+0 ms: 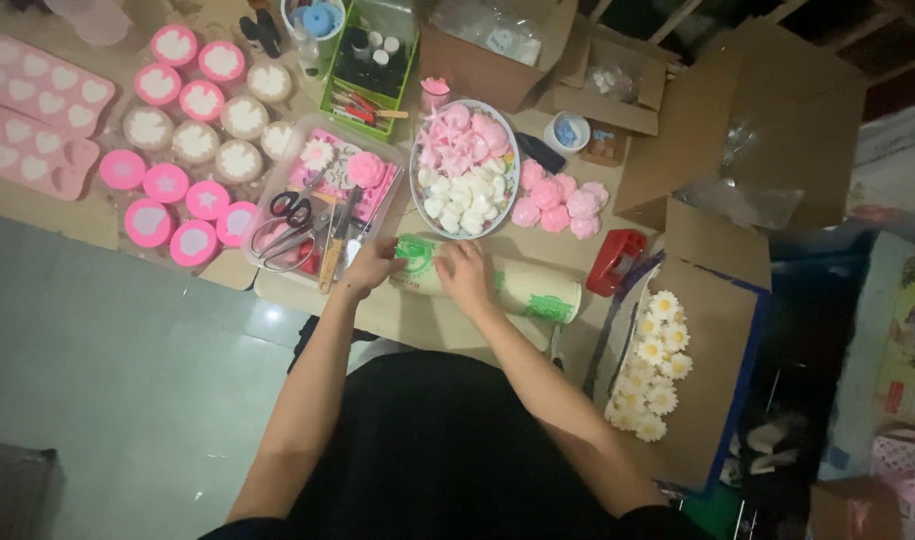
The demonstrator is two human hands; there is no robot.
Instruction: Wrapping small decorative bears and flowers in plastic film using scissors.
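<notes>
Resting on: both hands lay on a cream roll with green print (pixel 497 282), which lay on its side on cardboard over the low bench (pixel 417 322).
Left grip: the left hand (pixel 369 266) pressed the roll's near end, fingers curled over it, grasping it.
Right grip: the right hand (pixel 465 272) lay clenched over the roll's middle, just beside the left.
Beyond the grips: a bowl (pixel 464 168) of pink and white moulded pieces stood just past the roll, with loose pink flowers (pixel 560 203) beside it.
Left of the grips: a clear tray (pixel 322 205) held scissors (pixel 289 212) and tools; further off stood round pink moulds (pixel 177 195) and pink heart trays (pixel 37 120).
Right of the grips: a red tape dispenser (pixel 615 262) sat near the roll's far end, then a box of white daisies (pixel 655 365) and open cardboard boxes (pixel 747 120).
Room: pale tiled floor (pixel 127 360) showed below the bench, dimly lit.
</notes>
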